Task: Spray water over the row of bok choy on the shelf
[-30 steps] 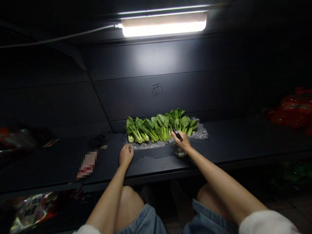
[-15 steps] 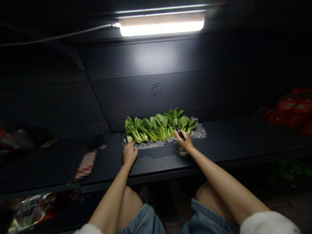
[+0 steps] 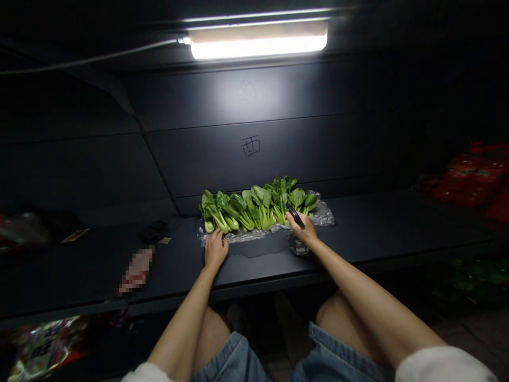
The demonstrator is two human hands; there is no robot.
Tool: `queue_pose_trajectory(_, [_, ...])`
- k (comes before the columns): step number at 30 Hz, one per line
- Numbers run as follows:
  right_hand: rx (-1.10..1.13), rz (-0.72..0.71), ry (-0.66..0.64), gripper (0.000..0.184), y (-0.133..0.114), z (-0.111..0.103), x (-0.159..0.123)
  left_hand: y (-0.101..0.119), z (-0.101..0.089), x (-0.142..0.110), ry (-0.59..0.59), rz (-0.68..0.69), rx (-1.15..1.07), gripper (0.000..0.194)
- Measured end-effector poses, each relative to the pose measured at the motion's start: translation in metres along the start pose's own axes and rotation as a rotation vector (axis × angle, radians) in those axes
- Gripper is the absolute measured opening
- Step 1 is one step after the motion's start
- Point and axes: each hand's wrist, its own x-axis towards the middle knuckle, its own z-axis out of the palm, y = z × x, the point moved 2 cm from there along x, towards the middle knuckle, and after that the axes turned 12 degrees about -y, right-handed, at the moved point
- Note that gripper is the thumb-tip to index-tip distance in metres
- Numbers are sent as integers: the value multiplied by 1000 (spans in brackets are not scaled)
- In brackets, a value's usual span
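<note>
The person's left hand rests at the near edge of a sheet of clear, crinkled plastic wrap. Its fingers are bunched and curled downward. This view does not show whether they pinch the wrap or only lie on it. The person's right hand is closed around a flat black object, which projects past the fingers; its type cannot be determined.

A row of leafy green bok choy with pale green stems lies on the wrap, just beyond the left fingers and to the left of the right fingers. A clear glass jar stands on the dark tabletop directly below the right fingers. A shiny, irregular patch lies on the tabletop between the two hands.

Left of the left fingers are a black crumpled item and a pale packet, the latter obscured by pixelation. Far right of the right fingers sits red packaging. Beyond the fingers rises a dark panelled wall, lit by a white tube lamp.
</note>
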Motion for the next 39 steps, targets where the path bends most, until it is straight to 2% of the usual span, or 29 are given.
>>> queue_pose_trajectory(14, [-148,114,55,43,16,-28,-4,-4,4,4,3,17,-28,38])
queue_pose_trajectory(33, [-129,178,89,42,24,-40,-7,-7,4,3,-9,8,-62,38])
queue_pose_trajectory(39, [-162,191,81,43,21,-38,-8,-9,3,2,-21,9,-71,38])
